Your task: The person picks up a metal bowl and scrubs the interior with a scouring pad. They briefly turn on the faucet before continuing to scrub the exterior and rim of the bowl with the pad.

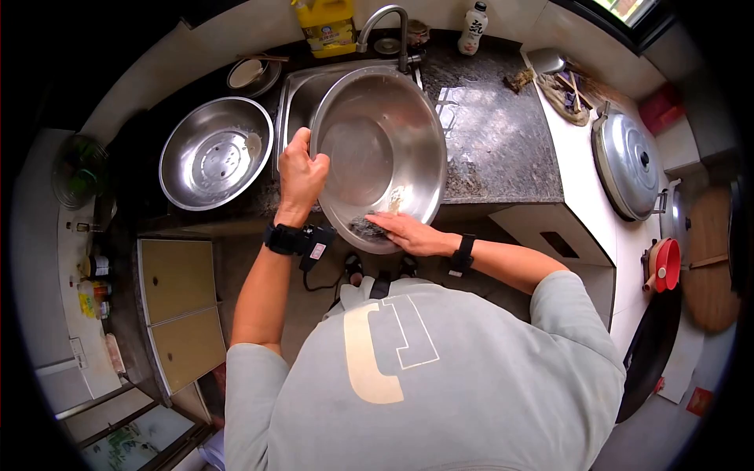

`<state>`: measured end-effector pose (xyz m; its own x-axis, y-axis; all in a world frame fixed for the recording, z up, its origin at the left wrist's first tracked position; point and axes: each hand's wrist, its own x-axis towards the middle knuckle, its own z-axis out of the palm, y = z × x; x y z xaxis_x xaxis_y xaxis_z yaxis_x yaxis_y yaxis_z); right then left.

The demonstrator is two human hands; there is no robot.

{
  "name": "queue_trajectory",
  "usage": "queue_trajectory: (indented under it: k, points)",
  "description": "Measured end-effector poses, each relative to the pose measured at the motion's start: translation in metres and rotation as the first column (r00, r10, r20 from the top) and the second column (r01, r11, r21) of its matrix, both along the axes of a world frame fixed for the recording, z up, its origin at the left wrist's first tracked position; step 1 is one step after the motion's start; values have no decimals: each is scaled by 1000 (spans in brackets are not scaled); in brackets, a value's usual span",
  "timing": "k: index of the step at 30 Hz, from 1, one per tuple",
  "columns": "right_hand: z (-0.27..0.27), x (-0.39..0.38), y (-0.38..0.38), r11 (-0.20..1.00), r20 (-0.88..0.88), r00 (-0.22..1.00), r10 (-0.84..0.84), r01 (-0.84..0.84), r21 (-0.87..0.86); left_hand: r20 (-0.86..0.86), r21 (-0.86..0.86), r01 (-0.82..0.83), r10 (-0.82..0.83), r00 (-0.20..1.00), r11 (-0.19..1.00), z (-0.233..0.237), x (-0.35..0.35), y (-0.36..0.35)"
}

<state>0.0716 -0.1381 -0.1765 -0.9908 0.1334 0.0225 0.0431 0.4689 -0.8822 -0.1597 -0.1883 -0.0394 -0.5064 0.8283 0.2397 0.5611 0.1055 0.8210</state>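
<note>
Stainless basin (377, 149), tilted over the sink (302, 90), mid-scrub by the look of it: left hand (302, 177) fingers clamped on its rim, right hand (408, 233) fingers together pressing a dark scouring pad (367, 228) to the inner wall (next pass likely needs that rim grip steady).

Dark speckled stone counter (495, 141), yellowish cabinet doors (177, 279) below, bright window (628, 8) upper right

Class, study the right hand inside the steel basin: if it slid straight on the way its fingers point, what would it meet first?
The right hand points across the lower wall of the steel basin; the dark scouring pad at its fingertips comes first, then probably the rim.
</note>
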Motion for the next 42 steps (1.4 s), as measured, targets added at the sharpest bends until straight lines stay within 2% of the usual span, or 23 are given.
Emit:
queue_trajectory:
  k: [1, 3, 4, 6, 8, 9, 11, 13, 15, 17, 19, 20, 21, 24, 26, 27, 29, 31, 33, 35, 37, 41, 42]
  points:
    - [17, -6, -7, 987, -34, 999, 5, -11, -162, -6, -4, 12, -12, 1000, 1000, -1, -2, 1]
    - [1, -7, 10, 983, 97, 990, 107, -91, -161, -23, -20, 33, -33, 999, 999, 0, -4, 1]
    - [-22, 0, 26, 984, 246, 966, 75, -111, 139, -25, -31, 48, -48, 999, 998, 1, -5, 0]
    - [-13, 11, 67, 730, 400, 906, -143, -176, 660, -25, -52, 77, -78, 997, 996, 5, -6, -2]
    - [-24, 18, 112, 364, 44, 943, -330, 85, 927, -23, -53, 97, -98, 995, 994, 1, -8, -1]
    - [-18, 16, 121, 267, -31, 925, -378, 141, 953, -21, -53, 102, -103, 994, 993, -3, -10, -2]
    - [-18, 15, 114, 420, 106, 928, -357, 58, 906, -17, -52, 88, -89, 996, 995, -7, -13, -3]
    - [-24, 11, 83, 653, 406, 902, -145, -221, 725, -13, -16, 80, -80, 997, 997, -7, -9, -3]
    - [9, -3, 38, 794, 519, 851, 83, -372, 482, -32, -3, 54, -55, 998, 999, -5, -4, -1]
    - [3, -28, 19, 918, 273, 920, 282, -341, 203, -48, -26, 40, -41, 998, 999, 3, 3, -5]
    - [37, -57, 14, 946, 68, 970, 232, -242, 218, -76, -3, 45, -45, 996, 999, -3, 0, -5]
    - [31, -72, 22, 862, -187, 965, 181, -65, 502, -68, 21, 58, -56, 996, 998, 0, 4, -6]
    - [28, -88, 38, 726, -261, 959, 108, 103, 680, -60, 43, 71, -69, 996, 997, 2, 7, -7]
    - [51, -93, 85, 339, -257, 962, -91, 273, 900, -107, -18, 52, -54, 993, 998, 3, 3, -10]
    - [39, -85, 113, 288, -142, 939, -315, 236, 928, -136, -19, 41, -44, 990, 999, -1, -1, -12]
    - [35, -75, 124, 369, -25, 925, -380, 177, 912, -121, -23, 37, -40, 992, 999, -5, -3, -13]
    - [-9, -48, 143, 384, 14, 932, -362, 135, 914, -89, -31, 28, -31, 996, 999, -12, -7, -15]
    - [-23, -31, 115, 598, 233, 935, -266, -29, 801, -85, 6, 21, -21, 996, 1000, -12, -5, -15]
    - [-32, -26, 74, 862, 238, 963, -125, -13, 506, -85, 20, 12, -10, 996, 1000, -11, -5, -13]
    - [2, -42, 37, 957, 106, 994, -30, -2, 290, -86, 8, 7, -6, 996, 1000, -10, -4, -12]
    - [18, -70, 30, 974, -158, 985, 74, -37, 224, -91, -5, 18, -18, 996, 1000, 1, 3, -10]
    - [50, -103, 66, 911, -216, 955, -203, 265, 315, -93, 0, 58, -58, 994, 998, 6, 7, -10]
    - [42, -104, 82, 863, -237, 939, -248, 325, 386, -68, -77, 53, -58, 996, 996, 16, 10, -11]
